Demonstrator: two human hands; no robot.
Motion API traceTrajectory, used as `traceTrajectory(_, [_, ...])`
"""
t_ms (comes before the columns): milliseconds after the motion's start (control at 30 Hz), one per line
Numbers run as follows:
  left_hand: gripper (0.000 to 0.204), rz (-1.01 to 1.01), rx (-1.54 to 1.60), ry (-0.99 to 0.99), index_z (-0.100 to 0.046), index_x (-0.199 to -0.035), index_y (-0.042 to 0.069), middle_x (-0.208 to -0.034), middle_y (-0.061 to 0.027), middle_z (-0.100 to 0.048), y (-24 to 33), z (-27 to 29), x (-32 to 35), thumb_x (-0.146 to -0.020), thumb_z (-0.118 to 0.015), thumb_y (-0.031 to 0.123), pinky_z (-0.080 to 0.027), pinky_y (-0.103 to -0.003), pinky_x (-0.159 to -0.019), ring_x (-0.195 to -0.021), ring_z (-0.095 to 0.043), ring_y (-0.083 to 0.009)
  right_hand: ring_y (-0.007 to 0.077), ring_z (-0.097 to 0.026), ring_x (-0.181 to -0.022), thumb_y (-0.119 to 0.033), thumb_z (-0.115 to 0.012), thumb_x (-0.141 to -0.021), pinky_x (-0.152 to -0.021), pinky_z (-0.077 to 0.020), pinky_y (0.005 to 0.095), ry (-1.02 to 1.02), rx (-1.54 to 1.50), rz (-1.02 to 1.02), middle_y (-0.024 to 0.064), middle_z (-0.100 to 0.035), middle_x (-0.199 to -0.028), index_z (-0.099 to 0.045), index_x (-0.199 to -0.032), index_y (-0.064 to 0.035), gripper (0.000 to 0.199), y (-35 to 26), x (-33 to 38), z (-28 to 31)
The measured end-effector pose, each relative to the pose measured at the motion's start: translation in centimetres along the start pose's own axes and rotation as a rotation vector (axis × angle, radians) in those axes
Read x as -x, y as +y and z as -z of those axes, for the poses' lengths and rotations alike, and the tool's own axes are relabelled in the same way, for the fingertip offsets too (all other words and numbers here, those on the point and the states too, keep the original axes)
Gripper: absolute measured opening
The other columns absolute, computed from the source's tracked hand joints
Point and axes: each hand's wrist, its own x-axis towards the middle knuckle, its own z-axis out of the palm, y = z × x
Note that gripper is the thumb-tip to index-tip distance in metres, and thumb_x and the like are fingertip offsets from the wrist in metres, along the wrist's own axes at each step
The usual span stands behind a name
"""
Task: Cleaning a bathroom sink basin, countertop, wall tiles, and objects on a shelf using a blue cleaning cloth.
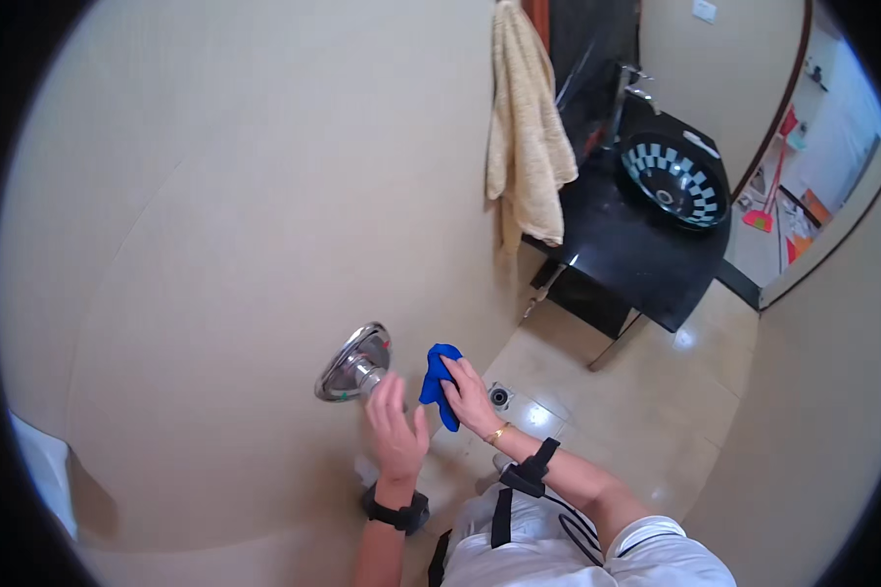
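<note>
Bathroom seen from above, with a cream wall filling the left of the view. The left hand [397, 423] is raised with its palm and spread fingers toward the wall, fingertips just beside the round chrome wall-mounted shower valve [353, 362]; its grip is open and holds nothing, and whether the fingertips touch the valve's short chrome stem cannot be told. The right hand [470, 396] is closed around a bunched bright-blue cleaning cloth [440, 382], the grip pinching the fabric between thumb and fingers; the cloth hangs near the valve but apart from it, to its right. Judged from this arrangement, the step in hand is the approach to wiping the chrome fitting: the cloth is gathered and ready, not yet on the metal. The next move would call for bringing the cloth leftward onto the round plate, with the free hand either steadying the stem or clearing out of the cloth's path. Beyond the hands, a beige towel [527, 137] hangs on the wall above a black counter [646, 264] that carries a round basin with a black-and-white chequered rim [677, 181] and a chrome tap [628, 88]; a small floor drain [499, 396] lies in the glossy cream tiled floor [656, 391].
</note>
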Motion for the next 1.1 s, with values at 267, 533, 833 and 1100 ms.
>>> traceTrajectory(267, [0.048, 0.531, 0.673, -0.24, -0.034, -0.126, 0.0, -0.12, -0.019, -0.043, 6.2, -9.4, 3.5, -0.087, -0.05, 0.024, -0.035, -0.038, -0.094, -0.109, -0.044, -0.0275, 0.0282, -0.051, -0.099, -0.008, -0.05, -0.082, -0.086, -0.0401, 0.031, 0.283, -0.127, -0.106, 0.0168, -0.048, -0.109, -0.041, -0.122, 0.0015, 0.042, -0.3, 3.6, 9.0])
traceTrajectory(533, [0.025, 0.775, 1.185, -0.702, -0.049, -0.106, 0.0, -0.088, -0.0029, -0.057, 15.9, -19.1, 0.3, -0.085, -0.056, 0.012, -0.044, -0.023, -0.071, -0.081, -0.052, -0.0073, 0.0299, -0.048, -0.104, -0.011, -0.053, -0.082, -0.089, -0.0382, 0.0333, 0.427, -0.019, -0.227, 0.0173, -0.047, -0.113, -0.041, -0.124, 0.0002, 0.045, 6.8, 5.5, 21.4])
traceTrajectory(833, [0.023, 0.632, 0.875, -0.696, -0.054, -0.104, 0.002, -0.085, -0.0065, -0.058, 28.4, -32.0, -5.6, -0.082, -0.057, 0.009, -0.043, -0.024, -0.064, -0.069, -0.051, -0.0093, 0.0333, -0.049, -0.094, -0.021, -0.061, -0.077, -0.083, -0.04, 0.0414, 0.436, 0.611, -0.342, 0.0175, -0.05, -0.101, -0.048, -0.119, -0.0035, 0.048, 13.9, 4.0, 38.4])
traceTrajectory(1100, [0.051, -0.127, 0.253, -0.629, -0.038, -0.124, -0.001, -0.133, -0.0193, -0.033, 30.9, -38.7, -3.8, -0.078, -0.054, 0.012, -0.024, -0.043, -0.102, -0.124, -0.03, -0.0333, 0.0355, -0.037, -0.117, -0.014, -0.054, -0.078, -0.096, -0.0294, 0.0474, 0.237, 0.733, -0.192, 0.0203, -0.041, -0.124, -0.046, -0.12, -0.0025, 0.045, 21.9, 3.8, 40.0])
